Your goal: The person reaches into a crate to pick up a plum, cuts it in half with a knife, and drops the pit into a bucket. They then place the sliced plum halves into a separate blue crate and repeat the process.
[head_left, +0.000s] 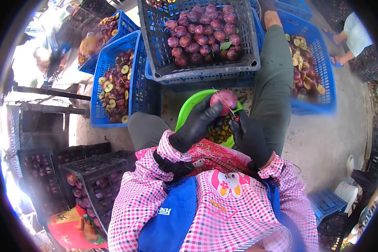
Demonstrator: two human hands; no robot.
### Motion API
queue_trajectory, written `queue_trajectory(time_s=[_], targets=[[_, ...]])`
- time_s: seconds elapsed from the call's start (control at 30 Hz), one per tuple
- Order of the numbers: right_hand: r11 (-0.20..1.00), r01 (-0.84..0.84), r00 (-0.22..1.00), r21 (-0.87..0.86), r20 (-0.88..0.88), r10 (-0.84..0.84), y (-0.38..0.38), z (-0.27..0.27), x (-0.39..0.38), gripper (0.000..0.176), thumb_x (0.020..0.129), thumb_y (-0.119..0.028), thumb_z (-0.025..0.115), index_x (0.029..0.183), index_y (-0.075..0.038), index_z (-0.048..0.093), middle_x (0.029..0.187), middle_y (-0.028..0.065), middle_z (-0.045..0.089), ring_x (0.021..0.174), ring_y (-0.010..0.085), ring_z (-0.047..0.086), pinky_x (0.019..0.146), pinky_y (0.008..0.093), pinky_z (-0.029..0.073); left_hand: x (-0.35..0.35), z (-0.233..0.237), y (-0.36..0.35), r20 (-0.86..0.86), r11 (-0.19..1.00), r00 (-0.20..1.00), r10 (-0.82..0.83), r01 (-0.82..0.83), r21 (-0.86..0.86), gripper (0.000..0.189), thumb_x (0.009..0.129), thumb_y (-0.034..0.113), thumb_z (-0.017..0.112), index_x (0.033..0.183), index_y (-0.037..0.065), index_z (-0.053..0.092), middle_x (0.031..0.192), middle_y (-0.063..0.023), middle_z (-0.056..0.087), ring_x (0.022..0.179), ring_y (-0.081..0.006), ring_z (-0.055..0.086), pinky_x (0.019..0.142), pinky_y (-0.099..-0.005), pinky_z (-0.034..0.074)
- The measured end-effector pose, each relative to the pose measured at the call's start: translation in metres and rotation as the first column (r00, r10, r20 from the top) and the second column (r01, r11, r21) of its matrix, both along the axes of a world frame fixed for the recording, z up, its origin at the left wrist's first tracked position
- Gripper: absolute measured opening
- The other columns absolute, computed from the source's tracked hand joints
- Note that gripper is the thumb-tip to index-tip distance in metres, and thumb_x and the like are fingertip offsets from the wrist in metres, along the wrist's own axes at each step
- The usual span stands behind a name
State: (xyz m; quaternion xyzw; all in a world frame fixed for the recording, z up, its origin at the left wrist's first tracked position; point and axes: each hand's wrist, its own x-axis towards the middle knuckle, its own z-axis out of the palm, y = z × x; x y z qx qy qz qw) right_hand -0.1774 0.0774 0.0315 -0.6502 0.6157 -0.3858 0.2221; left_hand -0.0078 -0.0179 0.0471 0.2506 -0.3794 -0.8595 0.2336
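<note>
My left hand, in a black glove, is closed round a large reddish plum. A thin knife blade lies against the fruit, and its red handle is partly visible in my gloved right hand, whose fingers are wrapped round it. Below both hands is a bright green basin with small yellow-brown pieces in it. Just beyond the basin, a black crate of whole plums rests on a blue crate.
Blue crates of cut plums stand at the left and right. Black crates of plums are at lower left. A blue crate sits at lower right. Parts of other people show at the right edge.
</note>
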Motion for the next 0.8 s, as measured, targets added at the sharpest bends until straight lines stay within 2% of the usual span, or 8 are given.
queue_trajectory(time_s=[0.07,0.2,0.27,0.33,0.4,0.53,0.6,0.8], targets=[[1.0,-0.015,1.0,0.016,0.013,0.015,0.002,-0.001,-0.001,0.026,0.092,-0.021,0.058,0.11,-0.003,0.053,0.066,0.0172,0.059,0.059,0.039,0.06,0.051,0.0473,0.044,-0.009,-0.003,0.003,0.194,0.574,0.924,0.329,-0.033,-0.818,0.061,0.094,0.052,0.054,0.132,0.005,0.046,0.118,-0.007,0.06,0.099,-0.0137,0.058,0.085,-0.0294,0.048],[0.997,0.001,1.0,-0.078,0.026,0.001,-0.001,0.007,0.001,0.027,0.092,-0.021,0.059,0.111,-0.003,0.053,0.068,0.0175,0.059,0.06,0.0394,0.06,0.051,0.047,0.044,-0.01,0.004,0.005,0.114,0.595,0.93,0.348,-0.126,-0.794,0.059,0.094,0.047,0.058,0.134,0.005,0.045,0.117,-0.0076,0.06,0.1,-0.0142,0.059,0.087,-0.0294,0.048],[0.996,0.005,0.999,-0.089,0.033,-0.003,0.002,0.004,0.003,0.027,0.091,-0.02,0.059,0.112,-0.003,0.053,0.068,0.0176,0.06,0.06,0.0395,0.06,0.051,0.0469,0.044,-0.001,0.0,0.001,-0.277,0.962,0.96,0.035,0.042,0.27,0.061,0.092,0.03,0.067,0.138,0.002,0.039,0.123,-0.0071,0.054,0.112,-0.0158,0.054,0.096,-0.031,0.046],[0.998,0.016,1.0,-0.066,0.003,-0.016,-0.001,0.0,0.003,0.026,0.091,-0.02,0.059,0.111,-0.003,0.053,0.07,0.0178,0.06,0.061,0.0396,0.06,0.051,0.0469,0.045,-0.008,0.008,0.003,-0.186,0.966,0.982,0.047,0.003,0.26,0.061,0.092,0.03,0.067,0.138,0.003,0.039,0.123,-0.0077,0.054,0.111,-0.0158,0.054,0.096,-0.0302,0.045],[0.999,0.012,1.0,-0.051,0.016,-0.011,-0.002,0.0,0.003,0.026,0.091,-0.019,0.059,0.111,-0.003,0.053,0.07,0.0178,0.06,0.061,0.0394,0.06,0.052,0.0468,0.045,-0.016,0.008,0.007,0.094,0.68,0.933,0.348,-0.182,-0.71,0.055,0.095,0.043,0.058,0.132,0.004,0.047,0.114,-0.0046,0.057,0.101,-0.0099,0.057,0.09,-0.026,0.048],[0.999,0.007,0.999,-0.047,0.039,-0.005,-0.002,0.006,0.005,0.025,0.091,-0.018,0.059,0.11,-0.002,0.052,0.07,0.0178,0.06,0.061,0.0391,0.06,0.052,0.0466,0.045,-0.016,0.007,0.004,0.06,0.721,0.929,0.365,-0.241,-0.65,0.058,0.095,0.044,0.057,0.134,0.003,0.045,0.114,-0.0055,0.061,0.1,-0.0114,0.059,0.085,-0.0253,0.048],[0.999,0.024,0.999,-0.036,0.038,-0.023,-0.002,0.002,0.009,0.025,0.092,-0.018,0.058,0.11,-0.003,0.052,0.07,0.0178,0.06,0.061,0.0392,0.06,0.052,0.0465,0.045,0.0,-0.005,0.0,-0.053,0.998,0.997,0.05,-0.048,0.047,0.06,0.095,0.039,0.059,0.138,0.002,0.039,0.122,-0.0082,0.056,0.101,-0.0121,0.055,0.087,-0.0269,0.047],[0.998,0.039,0.998,-0.05,0.057,-0.036,-0.006,0.0,0.008,0.023,0.092,-0.019,0.059,0.107,-0.003,0.052,0.071,0.0181,0.06,0.062,0.0398,0.06,0.052,0.0466,0.045,-0.015,0.008,0.002,0.076,0.811,0.95,0.304,-0.216,-0.544,0.052,0.096,0.033,0.059,0.133,0.001,0.042,0.12,-0.01,0.056,0.112,-0.015,0.053,0.096,-0.0315,0.044]])
